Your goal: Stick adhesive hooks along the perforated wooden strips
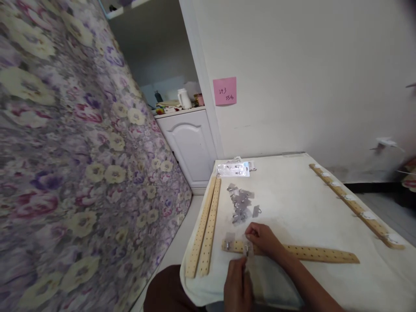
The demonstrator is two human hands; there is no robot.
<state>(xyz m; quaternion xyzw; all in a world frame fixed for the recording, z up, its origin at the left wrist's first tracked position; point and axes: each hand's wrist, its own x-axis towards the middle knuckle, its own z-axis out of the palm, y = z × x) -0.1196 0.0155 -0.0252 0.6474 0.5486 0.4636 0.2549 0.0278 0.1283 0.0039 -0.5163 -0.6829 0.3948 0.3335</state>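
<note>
A perforated wooden strip (320, 253) lies crosswise in front of me on the table. Over its left part is a clear-backed metal hook (247, 248). My left hand (238, 279) pinches this hook's lower edge from the near side. From above, my right hand (264, 238) is closed at the hook's upper edge, its wrist passing over the strip. Another clear hook (228, 243) sits at the strip's left end. Beyond my hands is a heap of clear-backed hooks (240, 203), with a single hook (256, 211) just right of it.
Two more perforated strips (211, 229) lie along the table's left edge. At the right edge is a strip carrying several white pieces (349, 197). Clear packaging (233, 169) rests at the back of the white-covered table (279, 190). A floral curtain (97, 173) hangs left.
</note>
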